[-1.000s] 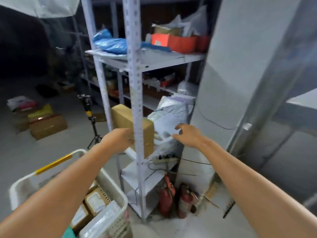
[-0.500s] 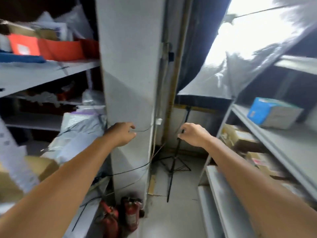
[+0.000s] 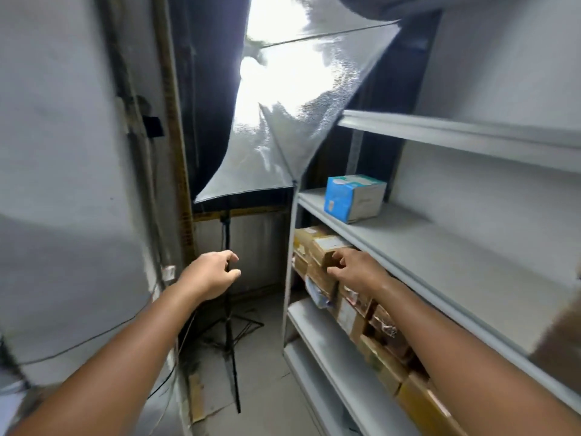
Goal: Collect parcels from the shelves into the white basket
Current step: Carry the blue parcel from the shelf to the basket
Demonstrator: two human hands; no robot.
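Hovering: right hand [image 3: 356,272] loosely curled, empty, before cardboard parcels [image 3: 328,247] | left hand [image 3: 209,275] likewise | blue box [image 3: 353,196] above

Facing a black light stand [image 3: 229,335] standing on spread legs on the grey floor [image 3: 267,388] and carrying a silver reflector [image 3: 283,127] glowing bright overhead. Seeing a dark curtain [image 3: 207,89] hanging behind it and a grey pillar [image 3: 63,184] rising at the left, with a thin black cable [image 3: 94,338] sagging across its face. Noticing a cardboard scrap [image 3: 196,394] lying flat at the pillar's foot, beside the stand's legs.
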